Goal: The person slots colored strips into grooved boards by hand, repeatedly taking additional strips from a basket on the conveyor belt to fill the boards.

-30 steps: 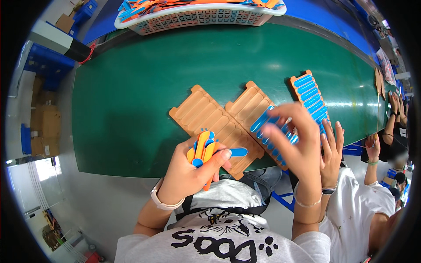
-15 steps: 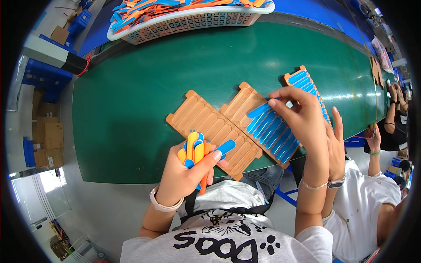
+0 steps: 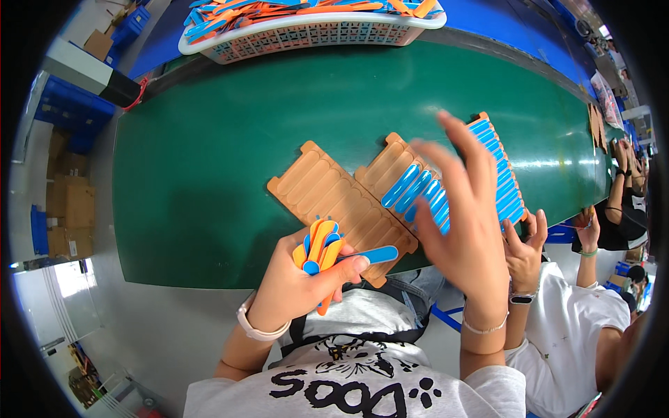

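Note:
My left hand (image 3: 303, 275) is closed round a bundle of orange and blue nail files (image 3: 320, 245), flat strips with rounded ends. One blue nail file (image 3: 380, 255) sticks out to the right, pinched under my left thumb. Over the middle tray my right hand (image 3: 463, 216) is raised, fingers spread and blurred, with nothing seen in it. Beneath it, the brown slotted tray (image 3: 380, 164) holds a row of blue nail files (image 3: 401, 185), partly hidden by my hand. Joined to its left is another brown tray (image 3: 306, 174) with bare slots.
A co-worker's hand (image 3: 526, 254) touches the near end of a third tray filled with blue nail files (image 3: 503, 174). A white basket (image 3: 313, 35) heaped with blue and orange files stands at the far edge of the green table (image 3: 202, 174). Another person's hand (image 3: 589, 226) is farther right.
My right hand has let go of a blue nail file, now lying in the middle tray, and its fingers have spread. The blue file at my left thumb sticks out farther. The co-worker's hand has shifted.

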A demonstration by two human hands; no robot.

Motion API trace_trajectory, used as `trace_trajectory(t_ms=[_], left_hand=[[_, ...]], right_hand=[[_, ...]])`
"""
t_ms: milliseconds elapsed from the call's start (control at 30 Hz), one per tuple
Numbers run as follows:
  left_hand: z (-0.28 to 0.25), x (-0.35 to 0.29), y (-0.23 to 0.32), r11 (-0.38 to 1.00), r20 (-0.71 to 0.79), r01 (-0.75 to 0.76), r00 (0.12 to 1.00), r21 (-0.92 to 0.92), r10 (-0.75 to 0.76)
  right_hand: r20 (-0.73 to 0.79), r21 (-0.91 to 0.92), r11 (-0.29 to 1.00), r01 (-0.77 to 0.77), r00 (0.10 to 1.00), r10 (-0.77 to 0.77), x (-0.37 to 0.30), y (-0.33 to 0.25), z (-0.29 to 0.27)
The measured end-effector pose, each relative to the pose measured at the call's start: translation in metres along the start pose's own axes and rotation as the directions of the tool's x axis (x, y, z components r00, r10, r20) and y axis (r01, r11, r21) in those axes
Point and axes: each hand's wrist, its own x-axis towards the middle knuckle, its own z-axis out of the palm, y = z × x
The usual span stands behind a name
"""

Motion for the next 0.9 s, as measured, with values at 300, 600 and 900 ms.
trace_trajectory(t_ms=[300,600,900], left_hand=[[-0.010,0.010,0.002,0.978,0.246,0.062,0.969,-0.198,-0.012],[-0.010,0.009,-0.003,0.972,0.110,-0.013,0.993,-0.236,0.040],[-0.014,0.005,-0.004,0.973,0.143,0.002,0.989,-0.232,0.032]], right_hand=[[0.006,0.737,0.664,0.121,0.983,-0.186,-0.025,-0.009,0.011],[-0.168,-0.282,0.956,-0.076,0.985,0.029,-0.003,0.007,0.023],[-0.025,-0.258,0.955,-0.146,0.989,0.144,-0.029,-0.029,0.038]])
